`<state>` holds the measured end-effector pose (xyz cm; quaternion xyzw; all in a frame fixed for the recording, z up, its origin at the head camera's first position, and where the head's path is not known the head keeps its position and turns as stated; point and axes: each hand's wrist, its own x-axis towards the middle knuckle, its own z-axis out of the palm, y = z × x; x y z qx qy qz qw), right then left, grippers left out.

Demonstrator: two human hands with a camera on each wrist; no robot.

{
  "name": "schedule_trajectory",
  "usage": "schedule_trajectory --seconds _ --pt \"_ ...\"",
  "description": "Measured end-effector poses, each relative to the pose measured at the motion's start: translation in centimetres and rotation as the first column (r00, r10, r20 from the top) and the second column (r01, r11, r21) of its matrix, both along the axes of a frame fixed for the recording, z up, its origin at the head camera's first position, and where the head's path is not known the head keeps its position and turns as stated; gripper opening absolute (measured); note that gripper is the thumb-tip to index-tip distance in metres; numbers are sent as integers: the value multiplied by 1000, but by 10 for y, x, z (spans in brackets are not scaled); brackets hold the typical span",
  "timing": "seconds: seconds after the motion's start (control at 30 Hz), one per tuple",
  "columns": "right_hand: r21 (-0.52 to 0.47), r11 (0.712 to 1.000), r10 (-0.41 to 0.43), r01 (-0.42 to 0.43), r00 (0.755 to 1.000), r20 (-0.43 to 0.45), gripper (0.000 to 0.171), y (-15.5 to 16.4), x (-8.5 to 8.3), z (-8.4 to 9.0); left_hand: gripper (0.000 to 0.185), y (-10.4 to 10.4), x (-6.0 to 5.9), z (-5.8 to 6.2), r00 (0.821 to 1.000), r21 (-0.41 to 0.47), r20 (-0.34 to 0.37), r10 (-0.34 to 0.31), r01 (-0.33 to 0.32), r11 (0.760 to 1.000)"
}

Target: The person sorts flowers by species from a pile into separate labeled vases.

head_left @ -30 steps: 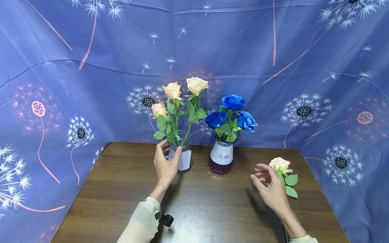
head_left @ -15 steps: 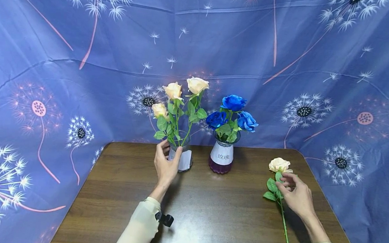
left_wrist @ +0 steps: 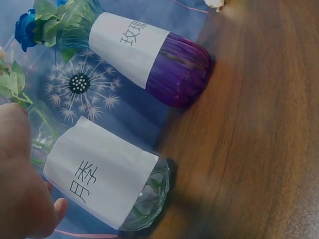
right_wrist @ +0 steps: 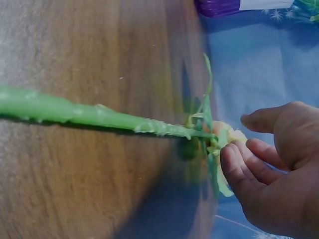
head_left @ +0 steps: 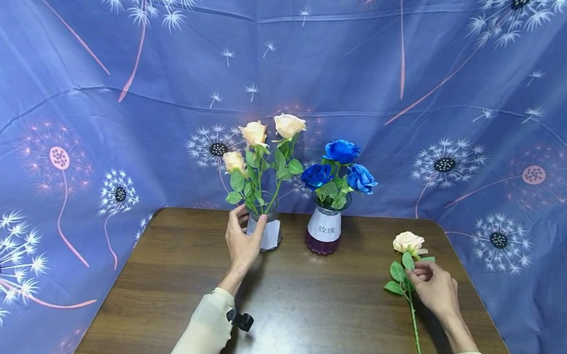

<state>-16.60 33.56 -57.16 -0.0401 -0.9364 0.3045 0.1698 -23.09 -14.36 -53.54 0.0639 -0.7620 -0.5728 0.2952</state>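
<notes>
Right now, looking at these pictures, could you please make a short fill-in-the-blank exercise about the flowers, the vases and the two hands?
1. The left hand grips the clear vase, which holds ____ cream roses.
2. The roses in the purple vase are ____ in colour.
3. The right hand touches the single cream rose, which lies on the ____.

Missing words: three; blue; table

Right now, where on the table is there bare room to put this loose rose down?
Bare wood lies between the left hand and the right hand, in front of the purple vase, and along the table left of the clear vase. It is crowded at the back, where both vases stand close together, and around the loose rose.
</notes>
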Motion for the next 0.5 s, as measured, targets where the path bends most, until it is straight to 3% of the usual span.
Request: schedule_trajectory --seconds 0.5 --pt "25 1000 12 -16 993 119 28 6 -1 -19 65 0 -1 0 1000 -3 3 -2 2 1000"
